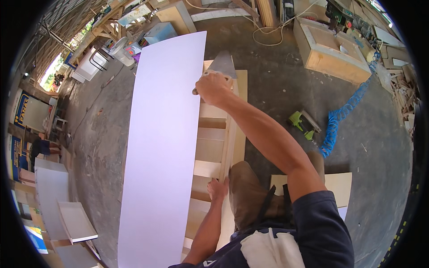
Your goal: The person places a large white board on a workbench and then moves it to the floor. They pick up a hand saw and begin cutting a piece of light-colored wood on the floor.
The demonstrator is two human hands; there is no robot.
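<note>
My right hand (pixel 213 88) is closed round the wooden handle of a handsaw, its grey blade (pixel 225 64) pointing away over the far end of a wooden frame. This long frame (pixel 210 145) has several cross slats between its rails. A long white panel (pixel 163 147) lies over the frame's left part, its right edge close to the saw handle. Nearer to me, my left hand (pixel 217 189) grips the right rail of the frame, its fingers partly hidden. My knee is up against that rail.
On the floor to the right lies a green nail gun (pixel 304 124) beside a coiled blue air hose (pixel 342 116). A wooden box (pixel 330 51) stands far right, near scrap wood (pixel 404 89). White cabinet parts (pixel 76 221) stand at left; a plywood sheet (pixel 338 185) lies beside me.
</note>
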